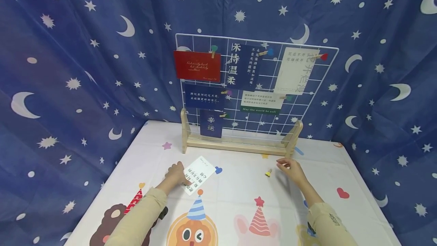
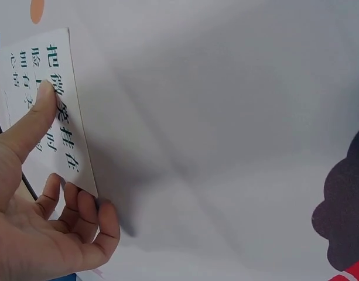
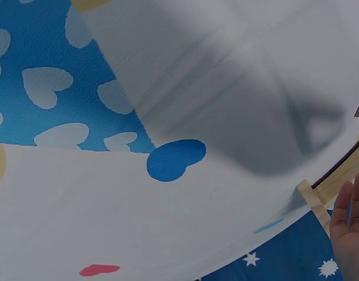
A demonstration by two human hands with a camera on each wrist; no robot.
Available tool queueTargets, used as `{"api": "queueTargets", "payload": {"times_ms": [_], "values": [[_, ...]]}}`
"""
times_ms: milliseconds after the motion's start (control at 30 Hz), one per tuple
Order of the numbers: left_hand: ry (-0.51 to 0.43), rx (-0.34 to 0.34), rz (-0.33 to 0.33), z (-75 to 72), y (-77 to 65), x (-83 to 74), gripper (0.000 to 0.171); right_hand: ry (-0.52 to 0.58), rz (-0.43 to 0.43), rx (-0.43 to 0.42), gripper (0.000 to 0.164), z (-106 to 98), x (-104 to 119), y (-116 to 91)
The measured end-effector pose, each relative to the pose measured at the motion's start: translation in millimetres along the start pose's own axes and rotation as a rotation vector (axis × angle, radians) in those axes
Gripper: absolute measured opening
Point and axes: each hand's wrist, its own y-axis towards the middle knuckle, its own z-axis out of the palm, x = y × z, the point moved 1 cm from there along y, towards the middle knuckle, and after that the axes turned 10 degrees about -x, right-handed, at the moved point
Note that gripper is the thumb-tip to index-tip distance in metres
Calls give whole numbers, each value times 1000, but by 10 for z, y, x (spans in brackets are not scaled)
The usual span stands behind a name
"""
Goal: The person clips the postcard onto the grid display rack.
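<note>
A white card (image 1: 202,169) with lines of dark green characters is pinched in my left hand (image 1: 175,174) on the left of the table. In the left wrist view the thumb presses on the card's printed face (image 2: 71,134), and the other fingers curl at its lower edge. My right hand (image 1: 291,169) is held above the cloth near the rack's right foot, its fingers loosely bent with nothing between them. Just left of its fingertips lies a small wooden clip with a yellow piece (image 1: 268,173). Only part of this hand (image 3: 350,249) shows in the right wrist view.
A white wire grid (image 1: 235,126) stands at the back on a wooden base (image 1: 235,145). Clipped to it are a red card (image 1: 198,66), a white card (image 1: 293,73), a green-and-white card (image 1: 261,102) and several dark blue ones. A starry blue curtain (image 1: 102,86) hangs behind.
</note>
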Motion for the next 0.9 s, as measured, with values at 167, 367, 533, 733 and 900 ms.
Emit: {"api": "queueTargets", "payload": {"times_ms": [167,367,533,733,900], "values": [[15,-3,6,-3,2,-31,73,-7,-18,-6,20,-20,-10,25],[20,-12,26,-1,-48,-6,73,-48,-37,33,18,47,-44,41],[21,-17,8,31,-84,42,72,-78,-80,77,17,134,-30,5],[22,-25,-3,29,-106,23,69,-137,-118,98,16,203,6,0],[-25,-30,-23,32,-115,26,70,-155,-118,101,16,228,38,12]]}}
